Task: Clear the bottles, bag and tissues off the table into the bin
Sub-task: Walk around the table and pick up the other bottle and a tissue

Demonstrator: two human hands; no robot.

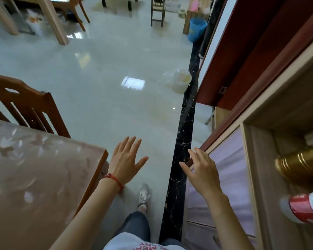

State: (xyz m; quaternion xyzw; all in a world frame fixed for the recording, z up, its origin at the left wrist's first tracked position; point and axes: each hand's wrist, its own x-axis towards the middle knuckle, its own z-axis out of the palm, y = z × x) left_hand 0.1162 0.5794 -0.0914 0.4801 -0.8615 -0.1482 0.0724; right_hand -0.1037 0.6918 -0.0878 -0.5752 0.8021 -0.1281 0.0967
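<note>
- Floor [101, 73]: glossy pale tile, open walkway ahead.
- Table [34, 168]: floral cover, corner at left; visible part bare of bottles, bag, tissues.
- Blue bin [197, 29]: far right, by the wall; likely destination.
- Bag with pale contents [179, 80]: on the floor, right; whether it is the task's bag is unclear.
- Left hand [125, 159]: fingers spread, holding nothing.
- Right hand [201, 172]: fingers loosely extended, holding nothing.
- Advice: turn back to the table, gather several items per trip.

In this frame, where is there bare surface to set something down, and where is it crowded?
Bare: the near table corner between the wooden chair and left hand; also the floor strip ahead. Crowded: the shelf niche right of the right hand, holding a gold bottle and red-banded bottle.
</note>
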